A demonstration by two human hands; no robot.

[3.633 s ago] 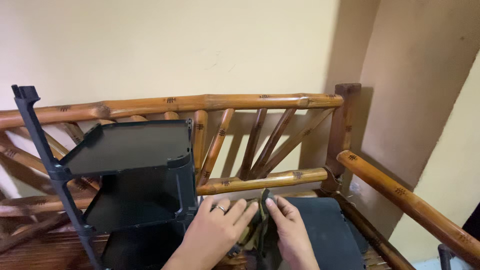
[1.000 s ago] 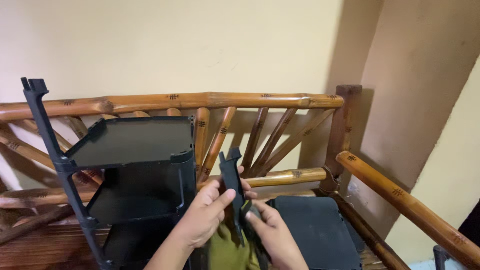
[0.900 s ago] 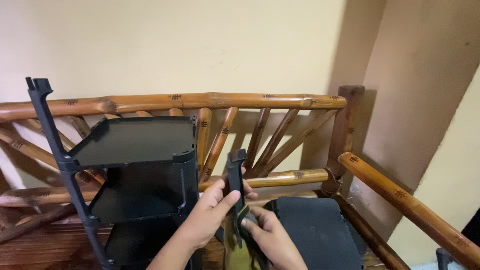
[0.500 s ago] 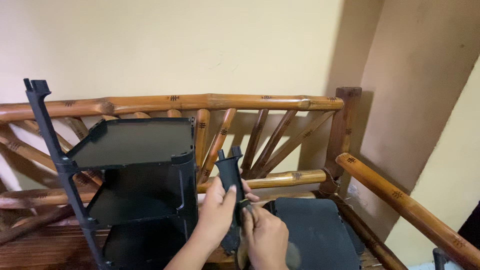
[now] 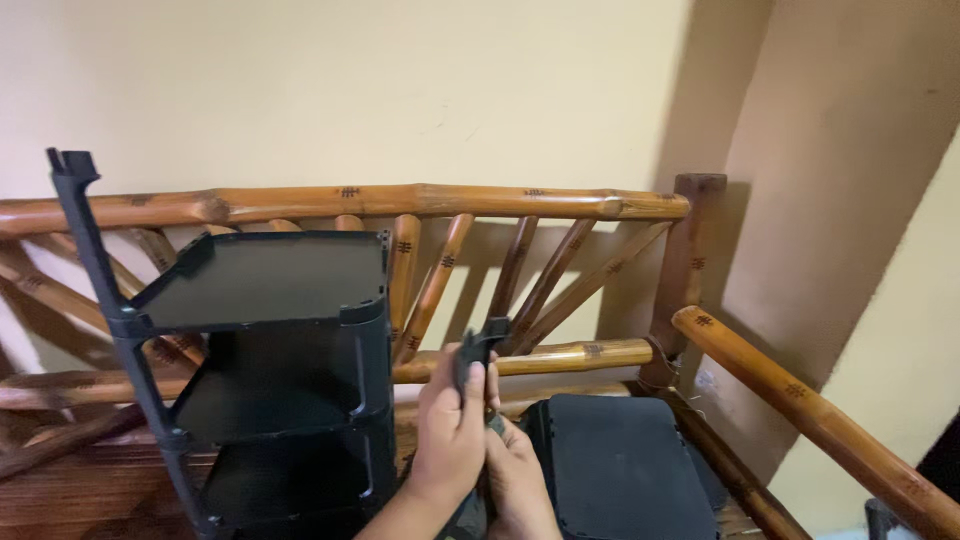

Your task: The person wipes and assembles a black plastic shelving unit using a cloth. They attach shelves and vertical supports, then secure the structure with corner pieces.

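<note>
left hand [image 5: 450,440] fingers curled tight around slim black plastic post [image 5: 478,345], right hand [image 5: 520,485] closed on it lower down, just right of matte black shelf rack [image 5: 270,340], glossy bamboo bench [image 5: 440,203] behind

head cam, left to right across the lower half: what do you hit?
Black shelf post → black plastic shelf rack → left hand, gripping a black post piece → right hand, lower on the same piece → loose black shelf tray → bamboo armrest.
</note>
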